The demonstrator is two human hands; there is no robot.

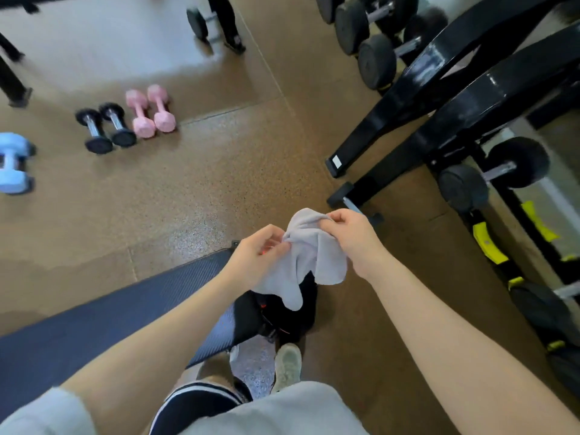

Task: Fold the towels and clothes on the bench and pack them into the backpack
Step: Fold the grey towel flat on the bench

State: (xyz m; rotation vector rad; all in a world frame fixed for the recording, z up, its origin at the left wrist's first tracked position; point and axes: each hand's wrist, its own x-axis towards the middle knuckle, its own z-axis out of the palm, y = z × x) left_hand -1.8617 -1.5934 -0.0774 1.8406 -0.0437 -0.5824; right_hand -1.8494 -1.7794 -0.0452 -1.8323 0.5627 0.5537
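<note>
A small light grey towel (309, 262) hangs bunched in the air between both hands, above the end of the bench. My left hand (255, 257) pinches its left edge. My right hand (351, 238) grips its top right corner. Under the towel sits a black backpack (284, 318) with red trim, partly hidden by the cloth, at the end of the dark padded bench (103, 324). No other towels or clothes show on the visible part of the bench.
Pink dumbbells (150, 111), black dumbbells (105, 127) and a blue dumbbell (14, 163) lie on the brown floor at the left. A black dumbbell rack (439, 98) stands at the right. My shoe (287, 365) is on the floor below the backpack.
</note>
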